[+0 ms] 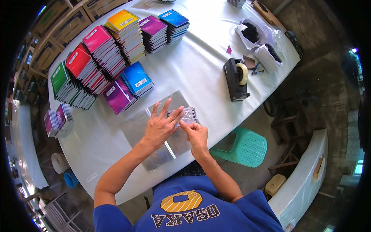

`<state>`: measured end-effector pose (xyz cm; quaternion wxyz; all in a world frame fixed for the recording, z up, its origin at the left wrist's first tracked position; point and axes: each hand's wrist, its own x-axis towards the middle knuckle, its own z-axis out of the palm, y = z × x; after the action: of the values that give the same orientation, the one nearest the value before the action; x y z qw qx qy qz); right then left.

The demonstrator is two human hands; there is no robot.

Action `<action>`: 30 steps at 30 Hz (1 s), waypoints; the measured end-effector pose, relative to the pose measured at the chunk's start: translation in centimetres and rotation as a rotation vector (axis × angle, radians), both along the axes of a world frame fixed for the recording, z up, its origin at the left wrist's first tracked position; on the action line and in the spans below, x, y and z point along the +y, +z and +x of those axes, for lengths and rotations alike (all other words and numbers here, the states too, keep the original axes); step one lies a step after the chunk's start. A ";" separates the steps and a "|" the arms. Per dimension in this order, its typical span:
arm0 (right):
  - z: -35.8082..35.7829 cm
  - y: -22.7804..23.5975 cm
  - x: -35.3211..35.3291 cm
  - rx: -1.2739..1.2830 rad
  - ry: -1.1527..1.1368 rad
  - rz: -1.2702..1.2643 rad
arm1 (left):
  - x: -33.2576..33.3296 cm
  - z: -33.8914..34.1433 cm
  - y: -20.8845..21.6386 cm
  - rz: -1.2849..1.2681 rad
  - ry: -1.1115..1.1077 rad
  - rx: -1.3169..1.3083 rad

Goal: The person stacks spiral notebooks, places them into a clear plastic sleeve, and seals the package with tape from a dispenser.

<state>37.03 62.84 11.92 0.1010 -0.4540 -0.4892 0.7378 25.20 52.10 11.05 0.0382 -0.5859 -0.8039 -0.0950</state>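
A small bundle of spiral-bound notebooks (189, 115), with dark coils and a shiny clear plastic wrapper over it, lies on clear plastic sheets or bags (154, 156) near the table's front edge. My left hand (163, 123) is open, palm down, its fingers spread and the foremost ones reaching across the bundle's left end. Close by, my right hand (196, 137) has thumb and forefinger pinched together at the bundle's near edge, apparently on the wrapper. The pinched part itself is too small to see well.
Stacked colored spiral notebooks (110, 50) fill the far left of the white table (208, 58). Small wrapped bundles (58, 120) stand at its left edge. A black tape dispenser (234, 81), blue-handled tool (256, 69) and white bags (255, 34) lie right. A green stool (247, 149) stands below.
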 end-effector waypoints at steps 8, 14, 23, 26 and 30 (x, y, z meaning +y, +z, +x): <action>3.2 -0.7 -2.2 0.052 -0.123 0.098 | 0.2 -1.0 -0.1 0.001 -0.029 -0.043; -1.4 1.5 -0.2 0.164 -0.128 0.131 | 0.2 -0.9 0.3 -0.007 -0.047 -0.065; 1.3 -3.0 -1.7 -0.024 -0.136 0.126 | -0.1 -0.6 -0.1 0.008 -0.026 -0.063; 1.6 -3.8 -2.0 0.047 -0.155 0.121 | -0.1 -0.7 0.0 0.011 -0.026 -0.076; 1.7 -4.1 -2.2 0.074 -0.161 0.131 | -0.1 -0.8 0.0 0.001 -0.032 -0.076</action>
<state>38.75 60.66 7.79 0.2078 -0.4566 -0.4943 0.7100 24.42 52.00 11.00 0.0063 -0.5947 -0.7952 -0.1180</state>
